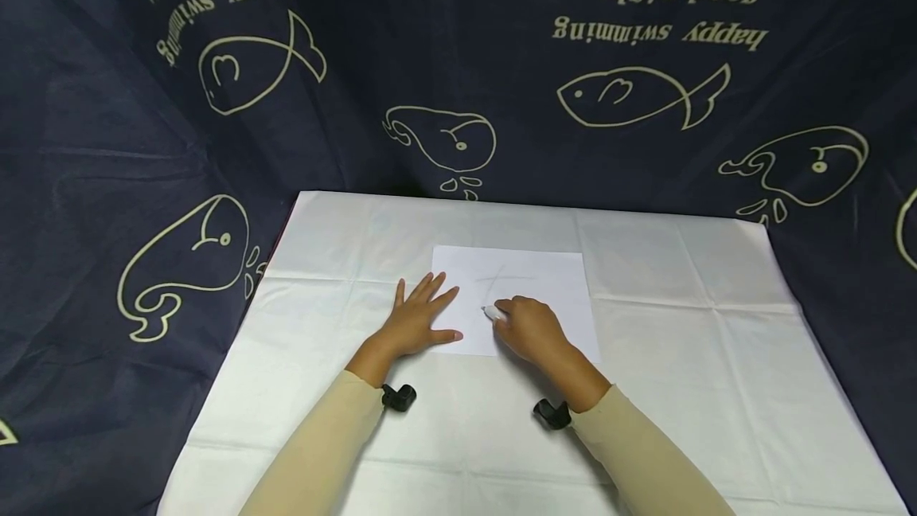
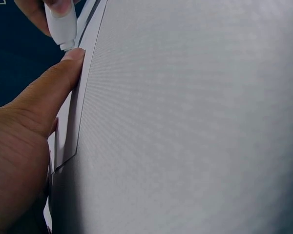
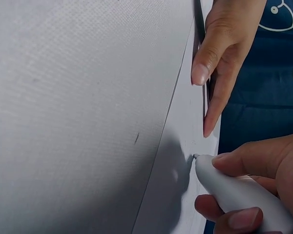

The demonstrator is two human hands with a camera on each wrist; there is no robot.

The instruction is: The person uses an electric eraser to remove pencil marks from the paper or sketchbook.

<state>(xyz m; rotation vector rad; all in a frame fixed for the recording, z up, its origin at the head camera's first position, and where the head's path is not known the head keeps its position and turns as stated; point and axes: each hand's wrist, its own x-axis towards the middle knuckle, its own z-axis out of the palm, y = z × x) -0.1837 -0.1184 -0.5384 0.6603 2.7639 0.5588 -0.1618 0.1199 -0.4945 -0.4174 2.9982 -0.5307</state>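
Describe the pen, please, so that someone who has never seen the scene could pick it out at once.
On the white table lies a sheet of paper. Over it, the right hand grips the pen. Unlike the thin, flat paper, the pen has a plump, rounded white body with a small dark tip.
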